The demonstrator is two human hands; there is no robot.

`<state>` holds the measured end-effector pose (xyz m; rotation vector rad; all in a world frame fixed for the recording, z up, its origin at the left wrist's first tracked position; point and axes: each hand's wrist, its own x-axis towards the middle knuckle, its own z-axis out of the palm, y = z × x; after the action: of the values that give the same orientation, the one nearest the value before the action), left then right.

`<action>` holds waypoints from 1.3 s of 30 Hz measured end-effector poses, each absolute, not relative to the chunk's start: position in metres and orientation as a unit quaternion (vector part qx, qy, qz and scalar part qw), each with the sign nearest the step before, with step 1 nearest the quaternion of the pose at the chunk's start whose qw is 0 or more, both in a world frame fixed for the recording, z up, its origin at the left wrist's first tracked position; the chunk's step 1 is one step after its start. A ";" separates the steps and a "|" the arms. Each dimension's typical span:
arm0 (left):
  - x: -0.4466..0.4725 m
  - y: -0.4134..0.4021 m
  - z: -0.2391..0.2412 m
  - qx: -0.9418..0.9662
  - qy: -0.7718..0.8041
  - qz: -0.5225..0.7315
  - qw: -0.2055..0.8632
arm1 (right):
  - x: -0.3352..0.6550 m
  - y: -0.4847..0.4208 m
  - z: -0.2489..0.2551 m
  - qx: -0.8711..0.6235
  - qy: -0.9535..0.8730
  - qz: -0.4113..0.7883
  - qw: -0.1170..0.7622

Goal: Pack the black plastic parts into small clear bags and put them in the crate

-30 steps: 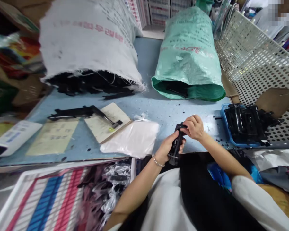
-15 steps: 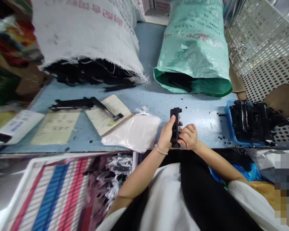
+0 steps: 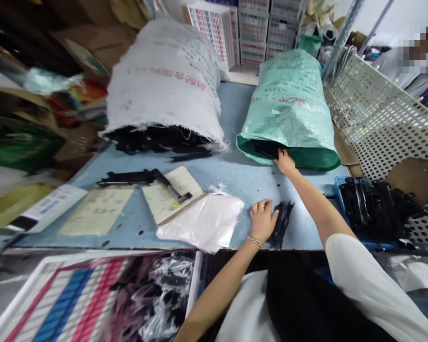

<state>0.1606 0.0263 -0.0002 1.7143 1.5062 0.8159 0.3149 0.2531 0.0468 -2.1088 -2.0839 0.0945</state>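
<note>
Head view: at the green sack's mouth (image 3: 288, 107), the right hand (image 3: 284, 162) reaches black parts (image 3: 266, 148); whether it pinches one, I cannot tell. Nearer the wearer than the sack, a black bracket (image 3: 281, 226) lies beside the loosely curled left hand (image 3: 263, 221). Right of the sack, a blue basket (image 3: 338, 190) is heaped with black pieces (image 3: 371, 202), apparently done; the sack's parts seem left. Its upper side hides the rest.

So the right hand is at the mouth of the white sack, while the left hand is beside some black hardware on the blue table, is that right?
Not quite: the sack is wrong. The head view shows the right hand at the mouth of the green sack. The rest stands.
</note>
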 end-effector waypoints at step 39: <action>0.118 0.066 0.022 0.470 0.600 0.416 0.496 | 0.287 0.165 0.061 -0.406 -0.904 0.031 0.129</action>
<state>0.1176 0.0661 0.0217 1.1393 1.4529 1.0071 0.2873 0.1655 0.0612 -1.1796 -2.6293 0.0896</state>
